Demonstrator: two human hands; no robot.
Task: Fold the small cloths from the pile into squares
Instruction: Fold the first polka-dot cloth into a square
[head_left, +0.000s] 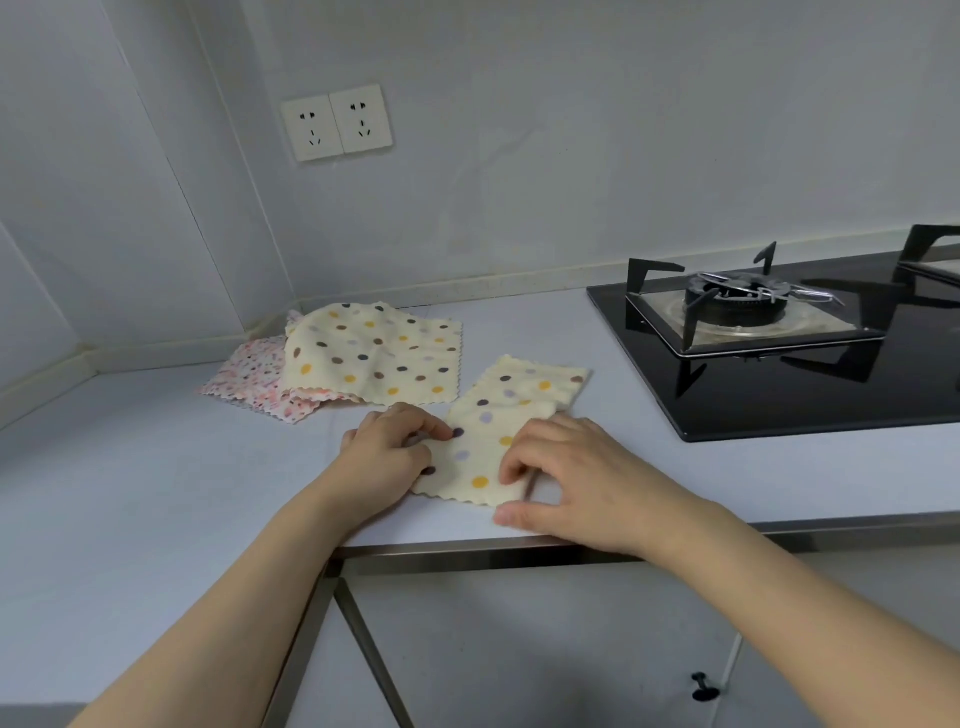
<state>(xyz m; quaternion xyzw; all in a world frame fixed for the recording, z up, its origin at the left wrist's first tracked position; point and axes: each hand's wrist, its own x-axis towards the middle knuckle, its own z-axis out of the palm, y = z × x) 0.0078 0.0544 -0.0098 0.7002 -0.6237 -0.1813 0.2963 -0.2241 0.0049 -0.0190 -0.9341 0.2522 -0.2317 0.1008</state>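
Near the counter's (156, 467) front edge, the left hand (384, 457) and right hand (582, 478) pinch a half-folded dotted cloth (498, 431); the pile (358, 358) toward the back corner remains unfolded.

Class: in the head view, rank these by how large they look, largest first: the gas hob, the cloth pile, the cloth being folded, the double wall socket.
1. Gas hob, partly cut off at the frame edge.
2. Cloth pile.
3. Cloth being folded, partly covered by hands.
4. Double wall socket, though it is farthest away.
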